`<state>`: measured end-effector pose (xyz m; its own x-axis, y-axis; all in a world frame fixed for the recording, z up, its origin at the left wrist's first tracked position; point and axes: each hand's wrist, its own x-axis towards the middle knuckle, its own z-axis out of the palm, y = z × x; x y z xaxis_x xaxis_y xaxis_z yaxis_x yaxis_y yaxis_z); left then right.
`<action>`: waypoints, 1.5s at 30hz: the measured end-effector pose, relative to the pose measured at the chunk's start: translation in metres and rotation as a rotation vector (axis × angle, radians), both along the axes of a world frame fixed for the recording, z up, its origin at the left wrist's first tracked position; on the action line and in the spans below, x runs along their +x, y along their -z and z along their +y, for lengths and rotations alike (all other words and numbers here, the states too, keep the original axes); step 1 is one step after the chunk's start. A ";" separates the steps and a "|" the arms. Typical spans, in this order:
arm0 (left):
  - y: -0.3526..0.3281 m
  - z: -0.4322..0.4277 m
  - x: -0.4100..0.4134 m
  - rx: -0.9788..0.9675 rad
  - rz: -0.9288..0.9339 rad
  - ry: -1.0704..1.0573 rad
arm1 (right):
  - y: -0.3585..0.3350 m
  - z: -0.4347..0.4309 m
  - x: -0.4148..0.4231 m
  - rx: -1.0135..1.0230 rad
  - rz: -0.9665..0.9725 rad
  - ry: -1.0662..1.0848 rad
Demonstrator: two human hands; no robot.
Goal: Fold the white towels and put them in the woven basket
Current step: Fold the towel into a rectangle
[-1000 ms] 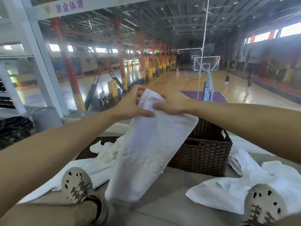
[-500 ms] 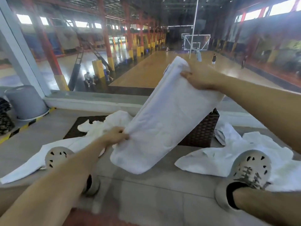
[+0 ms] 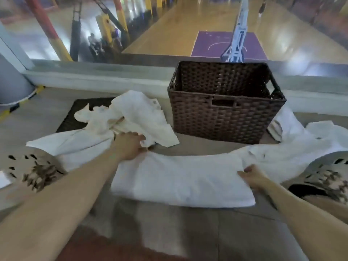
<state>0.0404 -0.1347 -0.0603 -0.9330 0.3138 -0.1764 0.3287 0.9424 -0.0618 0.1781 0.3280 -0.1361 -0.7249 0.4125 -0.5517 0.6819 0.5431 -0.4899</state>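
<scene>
The folded white towel (image 3: 180, 178) lies flat on the floor (image 3: 197, 146) between the 2 hands, which are well apart: the left hand (image 3: 130, 146) grips its far left corner, the right hand (image 3: 252, 178) pinches its right edge. The woven basket (image 3: 226, 117) stands just beyond both hands, with 1 crumpled towel pile (image 3: 135, 113) beyond the left hand and a second pile (image 3: 301, 146) right of the right hand.

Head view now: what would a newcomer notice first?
The long folded towel lying flat on the floor at centre, the left hand gripping its left end and the right hand its right. Just behind it stands the dark woven basket, with loose white towels heaped at left and right.
</scene>
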 end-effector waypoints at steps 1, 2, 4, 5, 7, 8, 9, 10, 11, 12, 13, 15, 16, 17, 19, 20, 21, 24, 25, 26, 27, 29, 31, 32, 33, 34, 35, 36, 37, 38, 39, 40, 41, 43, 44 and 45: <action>0.036 0.005 0.010 0.018 0.025 0.004 | 0.016 -0.001 0.003 -0.001 0.037 0.076; 0.068 0.014 0.025 0.088 0.032 -0.008 | 0.022 -0.003 0.005 0.013 0.074 0.122; 0.114 0.046 0.060 0.205 0.016 0.013 | 0.024 -0.005 0.006 0.052 0.095 0.145; 0.132 0.064 0.077 0.200 -0.005 0.045 | 0.020 -0.007 0.005 0.063 0.071 0.137; 0.161 0.090 0.098 0.189 0.032 0.108 | 0.011 -0.009 0.003 0.083 0.025 0.087; 0.169 0.095 0.100 0.200 0.071 0.118 | 0.013 -0.006 0.001 0.102 0.000 0.048; 0.173 0.098 0.099 0.204 0.105 0.122 | 0.013 -0.005 0.001 0.121 -0.035 0.007; 0.177 0.100 0.096 0.191 0.123 0.126 | 0.014 -0.002 0.000 0.122 -0.059 -0.020; 0.177 0.101 0.092 0.181 0.128 0.141 | 0.013 -0.001 0.000 0.123 -0.073 -0.034; 0.177 0.101 0.089 0.181 0.126 0.153 | 0.013 0.001 -0.001 0.111 -0.082 -0.037; 0.176 0.102 0.088 0.174 0.119 0.154 | 0.010 0.002 -0.002 0.089 -0.089 -0.023; 0.171 0.103 0.090 0.178 0.134 0.159 | -0.008 0.000 -0.003 0.031 -0.090 0.018; 0.165 0.104 0.092 0.199 0.143 0.196 | -0.022 -0.002 -0.005 0.014 -0.074 0.024; 0.161 0.104 0.095 0.224 0.146 0.248 | -0.038 -0.005 -0.007 0.006 -0.050 0.027; 0.149 0.103 0.102 0.335 0.082 0.274 | -0.078 -0.022 -0.015 0.004 -0.005 -0.005; 0.139 0.102 0.106 0.422 0.008 0.206 | -0.101 -0.036 -0.020 0.009 0.025 -0.032; 0.126 0.100 0.106 0.531 -0.081 0.074 | -0.124 -0.054 -0.026 0.017 0.070 -0.052; 0.074 0.074 0.097 1.071 -0.487 -0.428 | -0.176 -0.134 -0.043 0.030 0.231 -0.112; 0.058 0.059 0.091 1.275 -0.631 -0.583 | -0.187 -0.168 -0.049 -0.006 0.277 -0.151; 0.043 0.041 0.086 1.420 -0.728 -0.696 | -0.195 -0.202 -0.052 -0.076 0.287 -0.200; 0.034 0.022 0.078 1.508 -0.760 -0.781 | -0.198 -0.235 -0.054 -0.178 0.262 -0.245; 0.023 -0.011 0.070 1.601 -0.748 -0.893 | -0.185 -0.283 -0.059 -0.390 0.141 -0.316; 0.026 -0.028 0.066 1.455 -0.716 -0.923 | -0.151 -0.294 -0.060 -0.432 0.062 -0.326; 0.033 -0.031 0.066 1.292 -0.680 -0.876 | -0.132 -0.287 -0.059 -0.347 0.063 -0.305; 0.039 -0.031 0.072 1.102 -0.633 -0.802 | -0.114 -0.275 -0.057 -0.190 0.087 -0.299; 0.046 -0.030 0.076 0.959 -0.535 -0.746 | -0.096 -0.260 -0.052 -0.029 0.115 -0.297; 0.055 -0.031 0.077 0.926 -0.474 -0.744 | -0.079 -0.248 -0.045 0.070 0.117 -0.285; 0.060 -0.032 0.079 0.959 -0.441 -0.760 | -0.064 -0.238 -0.037 0.099 0.075 -0.252; 0.065 -0.034 0.080 0.999 -0.412 -0.770 | -0.049 -0.229 -0.031 0.071 0.011 -0.206; 0.067 -0.036 0.080 1.022 -0.367 -0.740 | -0.035 -0.224 -0.026 0.001 -0.051 -0.141; 0.070 -0.039 0.080 1.010 -0.320 -0.696 | -0.021 -0.221 -0.024 -0.099 -0.094 -0.051; 0.071 -0.042 0.079 0.996 -0.290 -0.654 | -0.009 -0.221 -0.023 -0.226 -0.118 0.042; 0.070 -0.045 0.080 0.993 -0.279 -0.624 | 0.000 -0.222 -0.023 -0.336 -0.122 0.118; 0.068 -0.052 0.076 0.980 -0.295 -0.590 | 0.005 -0.230 -0.025 -0.493 -0.130 0.196; 0.064 -0.055 0.073 0.947 -0.303 -0.566 | 0.006 -0.232 -0.026 -0.546 -0.129 0.207; 0.066 -0.057 0.067 0.884 -0.304 -0.551 | 0.009 -0.234 -0.026 -0.581 -0.128 0.208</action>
